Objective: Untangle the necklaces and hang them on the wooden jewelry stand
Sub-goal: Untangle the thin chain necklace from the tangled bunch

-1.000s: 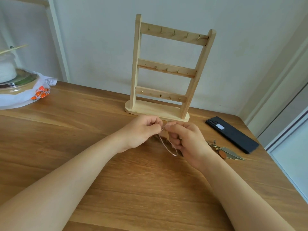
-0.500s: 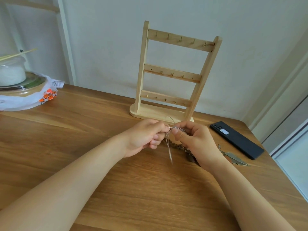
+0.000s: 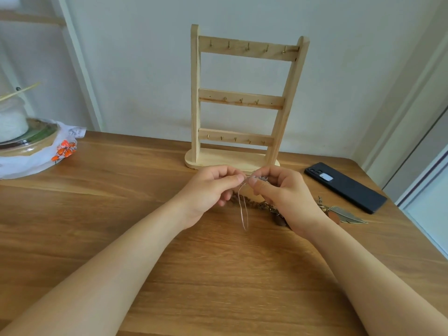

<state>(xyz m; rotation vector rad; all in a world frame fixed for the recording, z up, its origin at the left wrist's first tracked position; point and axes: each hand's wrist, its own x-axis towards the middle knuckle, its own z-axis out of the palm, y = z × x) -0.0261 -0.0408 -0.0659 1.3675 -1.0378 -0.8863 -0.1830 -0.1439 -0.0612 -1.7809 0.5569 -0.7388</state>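
- Left hand [image 3: 208, 190]: centre of the frame, raised just above the table. Thumb and forefinger are pressed together on the thin silver necklace; the other fingers are curled under.
- Right hand [image 3: 287, 195]: just right of the left hand, fingertips nearly meeting it. Thumb and forefinger pinch the same necklace at its tangled bunch; the remaining fingers are curled.
- Thin silver necklace [image 3: 244, 210]: held between both hands at centre frame. A small knotted clump sits at the right fingertips, and a narrow loop hangs down towards the table.
- Dark beaded necklace [image 3: 263, 206]: lies on the table under and behind the hands, partly hidden by them.
- Feather pendant [image 3: 346, 213]: bronze, flat on the table right of the right wrist. Its link to the dark necklace cannot be told.
- Wooden jewelry stand [image 3: 242, 100]: upright at upper centre, against the wall, just beyond the hands. Three cross-bars with small hooks, none bearing anything.
- Table [image 3: 218, 275]: wood-grain, fills the lower frame.
- Black phone [image 3: 344, 186]: flat on the table, right of the frame.
- Plastic bag [image 3: 36, 161]: white with an orange print, left edge, under a lidded bowl [image 3: 26, 139].
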